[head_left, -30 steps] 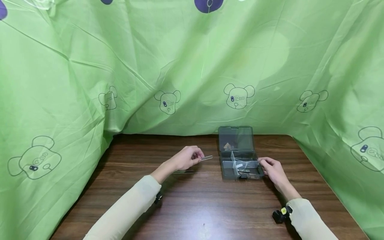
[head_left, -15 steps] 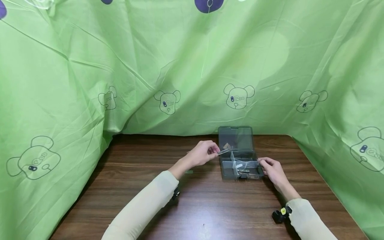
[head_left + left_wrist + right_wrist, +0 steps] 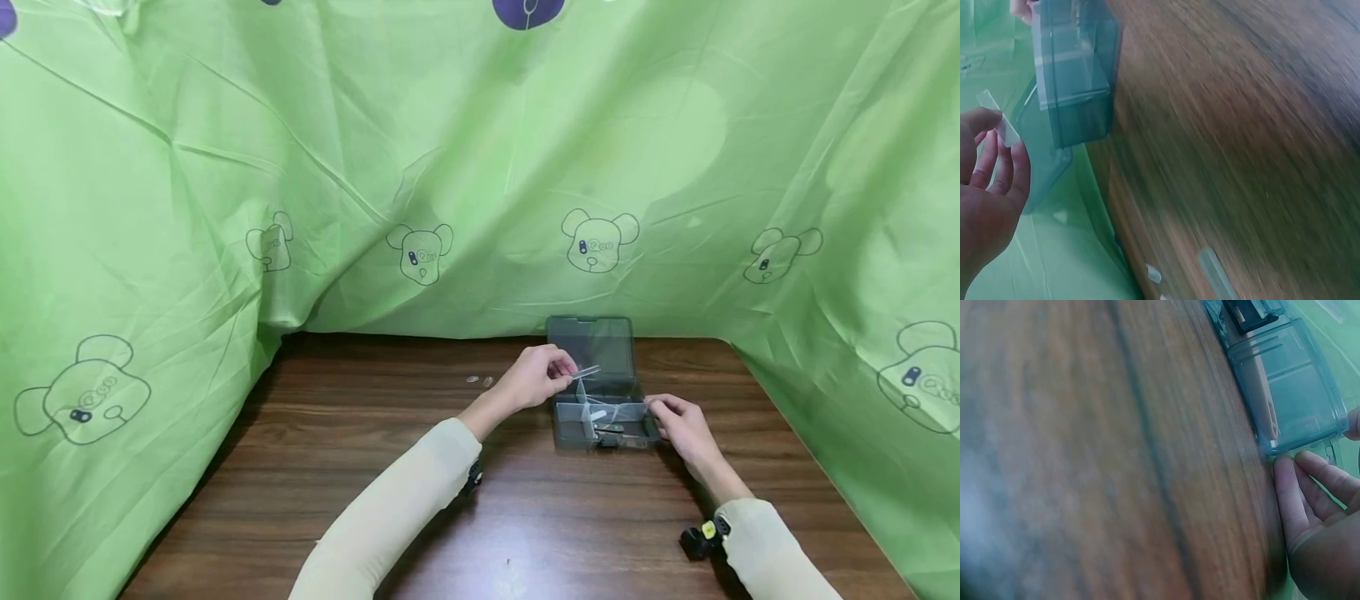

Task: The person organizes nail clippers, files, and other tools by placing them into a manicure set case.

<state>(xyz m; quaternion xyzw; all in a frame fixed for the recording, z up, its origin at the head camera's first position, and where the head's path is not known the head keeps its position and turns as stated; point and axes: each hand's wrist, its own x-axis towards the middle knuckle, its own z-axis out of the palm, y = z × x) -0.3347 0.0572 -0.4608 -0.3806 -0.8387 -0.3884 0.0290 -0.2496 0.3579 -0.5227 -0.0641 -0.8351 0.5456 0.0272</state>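
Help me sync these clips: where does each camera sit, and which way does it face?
Head: worn on the head, looking forward and down at the table; shows both sleeves, left hand, right hand.
Left wrist: looks past the left hand pinching a clear strip toward the compartment box.
Right wrist: low over the table, facing the box; shows right fingers at its corner.
All three share the box.

Clear plastic strip (image 3: 587, 372) — tilted above the open, divided grey box (image 3: 600, 411).
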